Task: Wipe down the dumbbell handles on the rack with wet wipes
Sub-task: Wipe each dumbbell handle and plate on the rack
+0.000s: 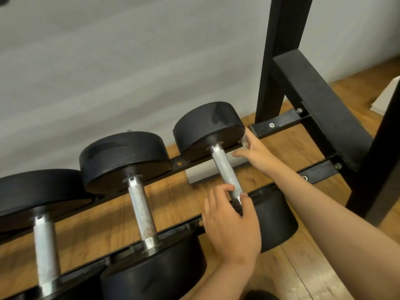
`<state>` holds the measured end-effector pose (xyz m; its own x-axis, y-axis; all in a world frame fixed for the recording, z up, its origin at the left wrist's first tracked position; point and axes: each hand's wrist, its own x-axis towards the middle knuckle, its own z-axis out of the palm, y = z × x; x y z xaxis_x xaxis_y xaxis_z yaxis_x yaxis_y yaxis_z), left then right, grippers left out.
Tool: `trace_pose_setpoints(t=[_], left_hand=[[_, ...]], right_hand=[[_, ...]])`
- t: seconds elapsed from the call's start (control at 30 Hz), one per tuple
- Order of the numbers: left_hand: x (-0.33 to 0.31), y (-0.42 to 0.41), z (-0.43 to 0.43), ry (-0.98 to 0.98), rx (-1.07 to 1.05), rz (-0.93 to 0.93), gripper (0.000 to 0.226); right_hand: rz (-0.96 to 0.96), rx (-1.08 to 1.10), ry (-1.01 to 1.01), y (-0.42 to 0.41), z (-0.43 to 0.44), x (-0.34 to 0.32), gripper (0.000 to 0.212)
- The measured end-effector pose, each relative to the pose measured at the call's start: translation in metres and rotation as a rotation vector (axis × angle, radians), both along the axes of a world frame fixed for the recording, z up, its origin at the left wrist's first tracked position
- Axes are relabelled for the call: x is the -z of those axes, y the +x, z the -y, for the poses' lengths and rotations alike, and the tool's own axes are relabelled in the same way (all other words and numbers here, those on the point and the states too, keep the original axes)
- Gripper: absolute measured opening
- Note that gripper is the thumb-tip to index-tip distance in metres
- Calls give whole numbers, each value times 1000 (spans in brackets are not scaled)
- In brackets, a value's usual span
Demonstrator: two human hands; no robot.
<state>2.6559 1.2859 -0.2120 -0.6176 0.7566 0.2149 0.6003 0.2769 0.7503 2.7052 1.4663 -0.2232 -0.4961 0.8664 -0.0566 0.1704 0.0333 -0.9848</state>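
Left grip (231, 223): curled round the right handle (225, 167), at its near end, on the rack (279, 124).
Right grip (257, 155): by the far head; cannot tell if it holds a wipe.
Left: probably the spotted middle handle (141, 211).

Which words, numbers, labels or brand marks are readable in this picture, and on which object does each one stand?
No text can be read anywhere in this view.
Right dumbbell, far head: dark marks on the rim, too blurred to read.
Middle dumbbell, far head: faint marks, too blurred to read.
Handle of the right dumbbell: knurling only, no letters.
Rack: no label visible.
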Motion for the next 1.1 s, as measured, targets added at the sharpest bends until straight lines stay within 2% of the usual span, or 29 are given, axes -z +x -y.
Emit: trace_pose_setpoints(t=[0.1, 0.2, 0.27, 0.37, 0.47, 0.57, 0.7, 0.83, 0.9, 0.93, 1.03, 1.1], left_hand=[[-2, 1, 1, -5, 3, 8, 29], [-1, 1, 1, -12, 7, 37, 16], [-2, 1, 2, -13, 13, 32, 16], [-4, 0, 2, -30, 18, 45, 13], [-6, 0, 2, -37, 11, 62, 13], [-7, 1, 2, -33, 1, 56, 13], [-5, 1, 2, -38, 0, 54, 14], [-7, 2, 1, -20, -7, 56, 16], [-8, 1, 2, -41, 5, 80, 17], [-8, 0, 2, -46, 11, 98, 18], [-9, -2, 4, -30, 16, 183, 15], [-9, -3, 4, -12, 18, 250, 14]], right_hand=[[18, -22, 8, 4, -1, -4, 68], [-50, 16, 33, 6, 3, -20, 78], [-38, -4, 150, 2, 2, -36, 83], [76, -97, 331, -3, -7, -50, 94], [78, -127, 199, 1, -16, -33, 100], [188, -74, 110, 3, -14, -2, 85], [154, -10, 66, 0, -11, -1, 71], [-48, 35, 87, 5, 8, -26, 94], [-19, -1, 237, 1, 24, -43, 97], [54, -37, 350, -2, 30, -52, 96], [403, -129, 782, -12, 31, -70, 91], [550, -134, 890, -16, 24, -77, 91]])
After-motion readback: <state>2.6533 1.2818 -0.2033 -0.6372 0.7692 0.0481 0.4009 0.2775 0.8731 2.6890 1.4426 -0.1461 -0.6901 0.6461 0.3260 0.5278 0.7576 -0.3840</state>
